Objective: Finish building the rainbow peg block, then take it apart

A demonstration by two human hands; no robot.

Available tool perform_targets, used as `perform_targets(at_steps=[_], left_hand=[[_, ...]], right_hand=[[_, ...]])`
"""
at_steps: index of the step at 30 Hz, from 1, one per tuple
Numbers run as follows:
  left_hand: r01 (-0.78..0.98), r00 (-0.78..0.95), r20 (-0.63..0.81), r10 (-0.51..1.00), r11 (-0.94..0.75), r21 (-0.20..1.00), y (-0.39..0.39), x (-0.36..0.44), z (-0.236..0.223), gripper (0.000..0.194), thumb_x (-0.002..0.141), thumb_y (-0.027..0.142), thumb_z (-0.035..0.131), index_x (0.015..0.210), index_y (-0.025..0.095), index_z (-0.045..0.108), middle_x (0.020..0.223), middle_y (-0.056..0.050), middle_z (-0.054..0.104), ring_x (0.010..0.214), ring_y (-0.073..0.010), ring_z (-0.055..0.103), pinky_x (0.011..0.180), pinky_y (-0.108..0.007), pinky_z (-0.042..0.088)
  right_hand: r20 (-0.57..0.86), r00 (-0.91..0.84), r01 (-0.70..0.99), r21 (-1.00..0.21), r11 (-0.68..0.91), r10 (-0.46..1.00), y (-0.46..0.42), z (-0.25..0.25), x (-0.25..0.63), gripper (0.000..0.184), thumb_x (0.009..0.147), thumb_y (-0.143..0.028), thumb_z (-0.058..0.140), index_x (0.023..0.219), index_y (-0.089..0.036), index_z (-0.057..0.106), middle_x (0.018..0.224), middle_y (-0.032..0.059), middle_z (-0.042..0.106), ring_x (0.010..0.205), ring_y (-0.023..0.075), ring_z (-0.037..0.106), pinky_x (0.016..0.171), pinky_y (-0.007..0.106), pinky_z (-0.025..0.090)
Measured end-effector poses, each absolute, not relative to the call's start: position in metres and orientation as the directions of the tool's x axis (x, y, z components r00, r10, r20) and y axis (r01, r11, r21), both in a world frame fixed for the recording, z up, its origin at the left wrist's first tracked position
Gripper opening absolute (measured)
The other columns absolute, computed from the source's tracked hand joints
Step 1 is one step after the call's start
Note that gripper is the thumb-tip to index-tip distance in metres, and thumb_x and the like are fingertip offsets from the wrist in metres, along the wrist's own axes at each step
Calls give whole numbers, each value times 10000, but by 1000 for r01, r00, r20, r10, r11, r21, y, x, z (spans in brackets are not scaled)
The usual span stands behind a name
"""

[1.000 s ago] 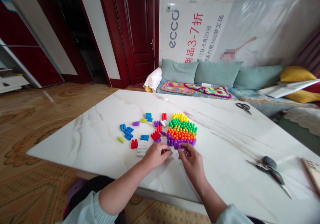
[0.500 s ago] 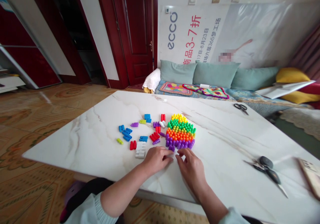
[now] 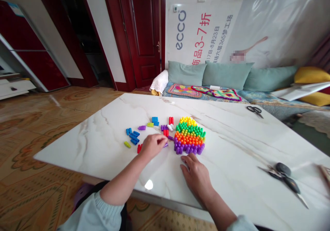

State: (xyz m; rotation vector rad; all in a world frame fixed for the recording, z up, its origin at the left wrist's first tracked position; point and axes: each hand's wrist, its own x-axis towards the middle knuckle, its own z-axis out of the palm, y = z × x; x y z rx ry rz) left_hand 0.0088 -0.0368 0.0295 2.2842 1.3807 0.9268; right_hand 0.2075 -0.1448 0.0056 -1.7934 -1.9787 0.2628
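**Left hand bunched at loose pegs; right hand lying flat below peg mosaic**

The left hand (image 3: 153,146) is reaching over the white marble tabletop (image 3: 85,148) with its fingers (image 3: 162,141) curling inward, narrow at the tips. Whether it is holding a piece cannot be determined, because the fingers are hiding the space between them. A purple peg (image 3: 165,145) is lying just beyond those fingertips, to the hand's right, its long axis slanting up toward the right. A red peg (image 3: 139,148) is sitting just beside the heel of the hand, and blue pegs (image 3: 133,138) are lying further up and to the left.

The right hand (image 3: 194,176) is resting palm-down and open, showing nothing held, just below the purple bottom row of the peg mosaic (image 3: 189,136). The mosaic is lying ahead of the right hand, which is the nearer hand to it, while the left hand is the nearer to the purple peg.
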Motion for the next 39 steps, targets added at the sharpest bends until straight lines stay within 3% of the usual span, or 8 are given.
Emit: perform_targets(at_steps=[3,5,11,15,19,24,34,39], left_hand=[[818,68,462,884,-315,482,-1,-22,35,310,868,183,460,1096,235,663,1107,-53,663,1070,-205,579,986,-319,403],[907,-12,379,925,-150,393,15,-35,30,388,847,189,491,1222,220,587,1216,-89,597,1209,-248,488,1039,-369,355],[974,83,189,979,-120,193,19,-29,5,370,860,225,505,1223,239,576,1190,-99,562,1070,-258,551,976,-404,392],[933,141,335,931,-238,269,17,-18,4,260,853,148,480,1040,208,649,1035,-88,586,1029,-234,550,943,-334,433],[820,231,528,818,-455,347,26,-4,11,315,878,130,420,1125,202,603,1179,-79,552,1135,-201,502,1027,-324,388],[707,518,414,749,-647,285,34,12,9,321,886,210,486,1174,259,620,1358,-39,488,1250,-218,422,1097,-376,315],[881,294,277,915,-371,292,24,7,14,103,797,302,595,762,213,632,1003,-48,567,974,-213,558,869,-325,471],[891,274,294,916,-357,281,22,4,12,336,822,278,559,1155,249,591,1211,-73,534,1117,-252,495,924,-357,441]], right_hand=[[190,-55,895,-426,133,980,-146,7,207,223,869,-205,473,1030,-219,627,1010,45,611,789,152,634,653,234,431],[183,-61,894,-428,135,981,-146,7,208,220,874,-205,467,1023,-218,630,1008,45,607,795,150,633,657,232,427],[189,-74,894,-423,149,979,-146,6,209,226,869,-207,470,1027,-224,630,1014,45,607,777,139,629,643,224,419],[188,-72,900,-411,145,980,-146,7,208,226,865,-202,476,1023,-222,636,1009,47,610,762,137,628,628,226,415],[170,-73,906,-402,136,983,-146,9,206,230,861,-189,478,1026,-223,635,1004,43,610,766,138,630,627,228,412],[181,-74,904,-402,143,981,-146,9,205,217,867,-194,474,1017,-229,627,992,38,610,759,134,627,620,223,406],[184,-90,904,-397,158,979,-146,8,207,211,878,-205,470,1025,-222,620,995,45,606,763,139,624,618,225,408],[188,-93,908,-387,161,978,-146,9,206,222,869,-194,475,1024,-227,630,984,43,610,755,136,623,618,225,410]])
